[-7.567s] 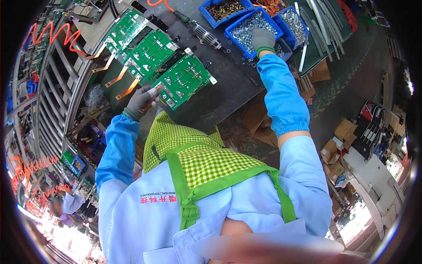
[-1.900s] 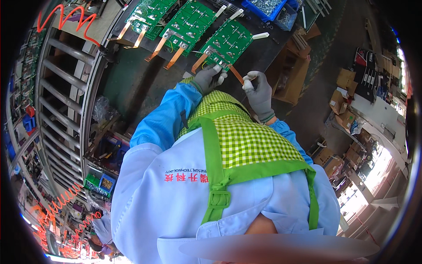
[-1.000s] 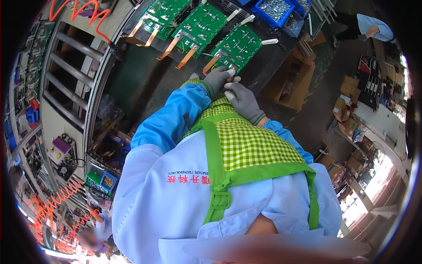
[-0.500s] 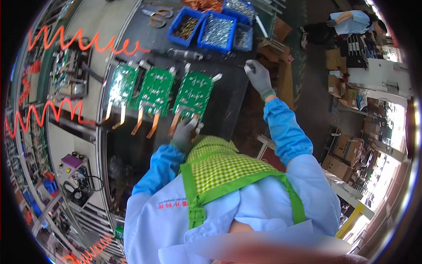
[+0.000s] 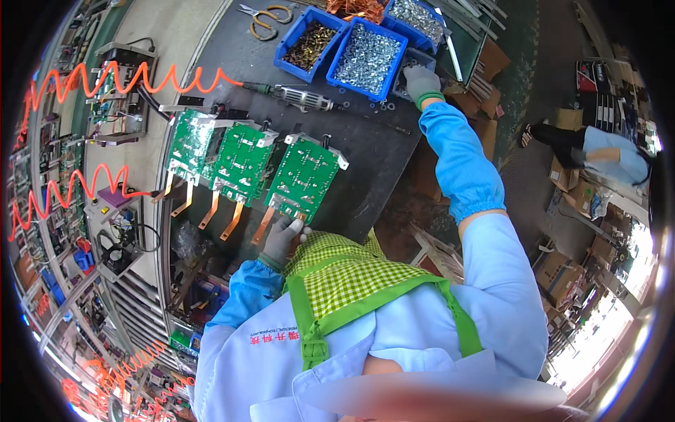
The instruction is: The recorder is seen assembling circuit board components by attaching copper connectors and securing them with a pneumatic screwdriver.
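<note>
My gloved left hand is at the near edge of the rightmost green circuit board. Its fingers are closed beside that board's copper strip; what they hold, if anything, is hidden. My gloved right hand reaches into a small bin of metal parts at the back right, its fingertips bent down and partly hidden. Left of the first board lie a second green board and a third green board, each with copper strips jutting toward me.
Blue bins of silvery nuts, brassy fasteners and silvery hardware stand at the back. A power screwdriver lies before them. Scissors are at back left. An orange coiled hose crosses the left side. Another person is at far right.
My right hand has moved from the table's right edge into the small bin at the back. My left hand stays at the near edge of the rightmost board. The whole view has shifted.
</note>
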Tool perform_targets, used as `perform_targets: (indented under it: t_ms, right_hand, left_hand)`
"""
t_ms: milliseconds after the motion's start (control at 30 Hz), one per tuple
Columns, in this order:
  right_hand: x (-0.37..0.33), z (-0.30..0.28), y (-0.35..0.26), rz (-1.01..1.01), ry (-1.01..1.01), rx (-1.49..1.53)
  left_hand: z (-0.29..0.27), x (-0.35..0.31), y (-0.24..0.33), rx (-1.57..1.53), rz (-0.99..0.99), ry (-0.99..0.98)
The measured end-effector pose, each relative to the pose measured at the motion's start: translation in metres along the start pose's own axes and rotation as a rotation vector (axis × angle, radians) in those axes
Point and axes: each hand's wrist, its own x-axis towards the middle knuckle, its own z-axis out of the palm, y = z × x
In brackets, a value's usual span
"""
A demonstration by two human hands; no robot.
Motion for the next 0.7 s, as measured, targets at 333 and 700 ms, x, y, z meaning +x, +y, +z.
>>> perform_targets:
  t_ms: [333,700]
  right_hand:
    - [-0.004,-0.021,0.024,-0.047,-0.061,0.161]
    - [0.021,-0.043,-0.027,-0.289,0.162,0.370]
  left_hand:
    - [-0.003,-0.002,0.007,0.039,-0.046,-0.014]
    - [0.008,0.001,0.012,0.121,-0.070,0.037]
